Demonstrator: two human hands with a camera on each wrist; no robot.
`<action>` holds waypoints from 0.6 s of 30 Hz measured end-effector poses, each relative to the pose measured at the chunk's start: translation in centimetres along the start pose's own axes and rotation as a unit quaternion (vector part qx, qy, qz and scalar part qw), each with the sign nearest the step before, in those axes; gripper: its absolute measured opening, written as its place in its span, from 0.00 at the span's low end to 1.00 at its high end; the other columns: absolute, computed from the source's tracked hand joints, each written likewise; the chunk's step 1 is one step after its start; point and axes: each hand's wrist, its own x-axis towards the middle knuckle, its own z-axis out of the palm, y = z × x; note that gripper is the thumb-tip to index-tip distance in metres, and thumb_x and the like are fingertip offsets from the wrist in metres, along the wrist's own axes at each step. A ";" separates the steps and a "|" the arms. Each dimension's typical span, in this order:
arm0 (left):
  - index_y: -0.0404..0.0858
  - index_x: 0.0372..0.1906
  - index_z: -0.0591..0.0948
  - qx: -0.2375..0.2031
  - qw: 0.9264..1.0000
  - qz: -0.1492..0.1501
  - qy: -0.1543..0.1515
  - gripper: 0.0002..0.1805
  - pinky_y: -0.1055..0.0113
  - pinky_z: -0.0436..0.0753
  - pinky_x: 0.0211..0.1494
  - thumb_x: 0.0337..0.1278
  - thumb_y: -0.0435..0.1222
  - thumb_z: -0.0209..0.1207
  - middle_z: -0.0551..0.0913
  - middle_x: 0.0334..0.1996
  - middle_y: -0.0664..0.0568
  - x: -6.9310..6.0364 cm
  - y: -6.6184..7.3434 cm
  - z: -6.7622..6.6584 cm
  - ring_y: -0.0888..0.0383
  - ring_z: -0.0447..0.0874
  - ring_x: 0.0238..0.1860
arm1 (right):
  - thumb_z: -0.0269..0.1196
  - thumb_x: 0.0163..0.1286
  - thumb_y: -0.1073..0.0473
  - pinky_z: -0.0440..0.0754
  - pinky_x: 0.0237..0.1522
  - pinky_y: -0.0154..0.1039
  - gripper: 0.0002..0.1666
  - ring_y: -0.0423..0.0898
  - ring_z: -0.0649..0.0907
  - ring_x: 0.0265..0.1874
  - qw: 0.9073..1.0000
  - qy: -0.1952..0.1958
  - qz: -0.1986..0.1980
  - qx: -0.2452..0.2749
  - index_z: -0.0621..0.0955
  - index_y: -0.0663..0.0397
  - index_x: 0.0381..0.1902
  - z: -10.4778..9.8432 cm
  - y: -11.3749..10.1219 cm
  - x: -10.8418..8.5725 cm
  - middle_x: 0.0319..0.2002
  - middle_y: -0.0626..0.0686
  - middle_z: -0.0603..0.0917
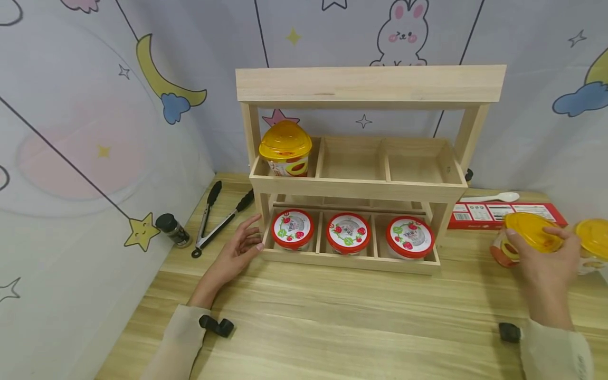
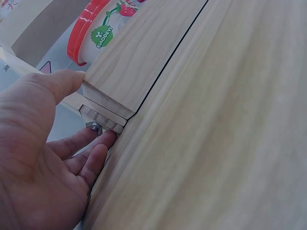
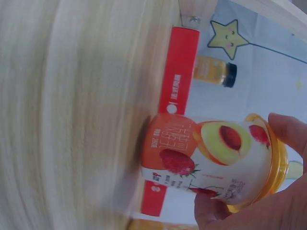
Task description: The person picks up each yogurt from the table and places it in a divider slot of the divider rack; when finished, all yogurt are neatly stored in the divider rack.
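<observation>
In the head view my right hand (image 1: 546, 258) holds a yogurt cup with a yellow lid (image 1: 532, 232) by its lid rim, at the right. Peach and strawberry pictures cover that cup (image 3: 211, 158) in the right wrist view. Whether its base touches the table is unclear. My left hand (image 1: 239, 247) rests against the lower left corner of a wooden two-tier rack (image 1: 351, 262). In the left wrist view its thumb touches the corner, and loosely bent fingers lie beside a wing nut (image 2: 95, 127). Another yellow-lidded cup (image 1: 285, 148) stands in the upper left compartment.
Several red-rimmed cups (image 1: 348, 233) fill the lower tier. Right of my right hand stands another yellow-lidded cup (image 1: 592, 240). Behind lie a red box (image 1: 494, 215) and a white spoon (image 1: 499, 197). Tongs (image 1: 216, 229) and a black-capped jar (image 1: 173, 230) are at the left.
</observation>
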 end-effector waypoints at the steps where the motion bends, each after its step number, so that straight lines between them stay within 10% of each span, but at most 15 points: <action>1: 0.59 0.86 0.57 0.000 1.000 0.000 0.000 0.41 0.49 0.77 0.69 0.79 0.36 0.61 0.69 0.78 0.32 0.0 0.0 0.0 0.34 0.78 0.72 | 0.74 0.70 0.47 0.55 0.85 0.37 0.32 0.40 0.58 0.81 1.000 0.001 -0.005 -0.008 0.66 0.13 0.60 -0.1 0.0 -0.2 0.81 0.32 0.57; 6: 0.59 0.86 0.57 -0.002 1.000 0.000 -0.001 0.41 0.43 0.76 0.70 0.79 0.36 0.61 0.69 0.79 0.32 0.0 0.0 0.0 0.34 0.78 0.72 | 0.74 0.70 0.51 0.62 0.80 0.32 0.32 0.39 0.66 0.72 1.000 0.001 -0.030 0.001 0.69 0.15 0.59 -0.5 -0.7 -0.9 0.74 0.31 0.63; 12: 0.58 0.87 0.57 -0.005 1.000 -0.002 -0.003 0.41 0.53 0.77 0.69 0.78 0.36 0.61 0.69 0.79 0.32 0.0 0.1 0.0 0.34 0.78 0.72 | 0.75 0.70 0.58 0.74 0.44 0.16 0.31 0.31 0.71 0.52 0.998 -0.019 -0.049 0.022 0.73 0.22 0.60 -1.2 -2.0 -1.6 0.58 0.28 0.68; 18: 0.58 0.87 0.57 -0.007 1.000 0.000 -0.003 0.41 0.63 0.78 0.67 0.78 0.35 0.61 0.69 0.78 0.32 0.0 0.1 -0.1 0.35 0.79 0.71 | 0.74 0.69 0.63 0.76 0.37 0.13 0.32 0.32 0.72 0.49 0.993 -0.056 -0.083 0.063 0.75 0.27 0.61 -1.8 -3.8 -2.5 0.53 0.30 0.70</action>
